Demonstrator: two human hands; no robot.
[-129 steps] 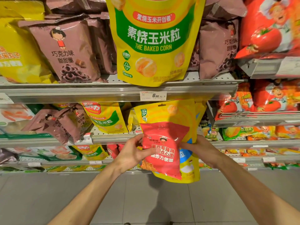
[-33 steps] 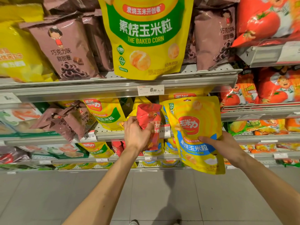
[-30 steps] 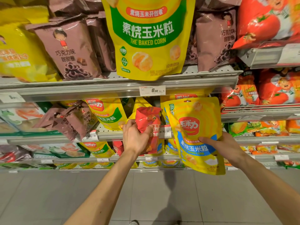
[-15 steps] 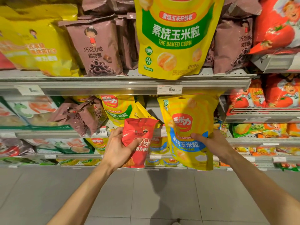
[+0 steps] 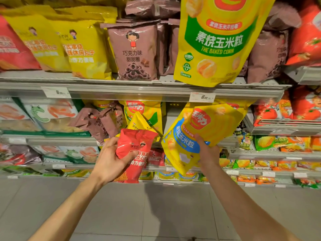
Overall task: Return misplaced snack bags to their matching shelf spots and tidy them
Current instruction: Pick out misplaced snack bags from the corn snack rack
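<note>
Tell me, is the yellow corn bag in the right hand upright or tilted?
Tilted: the yellow corn bag leans top-right, its lettering slanted, in the right hand.

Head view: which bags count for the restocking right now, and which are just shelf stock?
In play:
- red snack bag, gripped by the left hand
- yellow corn bag with blue band, tilted, held by the right hand

Shelf stock:
- large green-banded baked corn bag
- brown chocolate ring bags
- tomato bags

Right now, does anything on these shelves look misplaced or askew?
Yes. Brown chocolate-ring bags slump sideways on the second shelf among yellow corn bags, and a large baked-corn pouch overhangs the top shelf among brown bags.
</note>
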